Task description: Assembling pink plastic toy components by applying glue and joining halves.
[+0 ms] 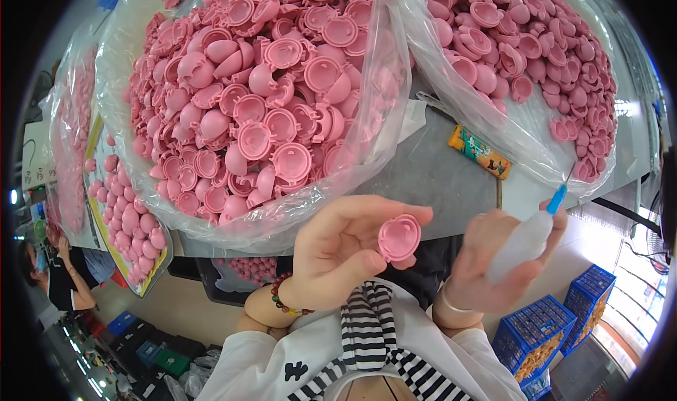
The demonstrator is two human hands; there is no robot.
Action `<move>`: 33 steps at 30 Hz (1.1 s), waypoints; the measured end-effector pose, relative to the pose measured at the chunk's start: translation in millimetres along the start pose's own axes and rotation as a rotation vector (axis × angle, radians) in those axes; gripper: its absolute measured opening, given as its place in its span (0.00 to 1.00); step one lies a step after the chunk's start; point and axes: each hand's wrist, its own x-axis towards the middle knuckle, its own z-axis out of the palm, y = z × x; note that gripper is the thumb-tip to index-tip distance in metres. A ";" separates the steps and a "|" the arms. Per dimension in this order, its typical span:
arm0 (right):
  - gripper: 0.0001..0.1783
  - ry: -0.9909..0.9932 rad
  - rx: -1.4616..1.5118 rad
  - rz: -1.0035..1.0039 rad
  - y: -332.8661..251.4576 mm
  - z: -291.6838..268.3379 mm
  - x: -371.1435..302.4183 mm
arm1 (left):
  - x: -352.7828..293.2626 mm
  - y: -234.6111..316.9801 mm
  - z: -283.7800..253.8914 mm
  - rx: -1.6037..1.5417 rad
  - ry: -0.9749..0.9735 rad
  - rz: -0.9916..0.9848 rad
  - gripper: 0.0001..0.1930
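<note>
Between the thumb and fingers of my left hand (pixel 335 249) is a pink plastic half shell (pixel 400 238), its hollow side facing up. My right hand (pixel 469 260), a little blurred, is wrapped round a translucent white squeeze bottle (pixel 520 247). A blue needle tip (pixel 557 199) on the bottle points up and away from me. The two hands are apart, over the table's near edge. Past my left hand lies a big clear plastic bag (pixel 384 129) heaped with pink half shells (pixel 254 140).
Another clear bag (pixel 465 94) of pink shells (pixel 518 41) lies at the far right. An orange and green wrapped packet (pixel 479 151) rests on the grey table (pixel 444 196). A tray of pink balls (pixel 130 221) stands left. Blue crates (pixel 534 334) sit right; a co-worker (pixel 67 281) is at far left.
</note>
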 end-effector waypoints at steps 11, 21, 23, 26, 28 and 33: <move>0.37 -0.494 -0.221 -0.619 -6.2 -14.7 17.1 | -2.1 1.4 3.7 -0.083 -0.001 -0.015 0.23; 0.35 -0.466 -0.284 -0.607 -4.9 -1.6 12.4 | -2.9 0.5 0.9 -0.100 -0.029 -0.019 0.22; 0.35 -0.452 -0.265 -0.581 -8.7 -4.3 10.1 | -2.8 1.9 1.0 -0.093 -0.021 -0.023 0.22; 0.36 -0.456 -0.268 -0.557 -10.6 -7.5 11.1 | -3.0 1.9 1.6 -0.075 -0.011 -0.016 0.22; 0.36 -0.474 -0.288 -0.557 -8.2 -7.2 13.3 | -2.9 0.7 2.2 -0.088 -0.016 0.017 0.22; 0.36 -0.434 -0.251 -0.552 -6.4 -5.1 9.7 | -4.4 2.1 1.3 -0.043 0.030 0.023 0.22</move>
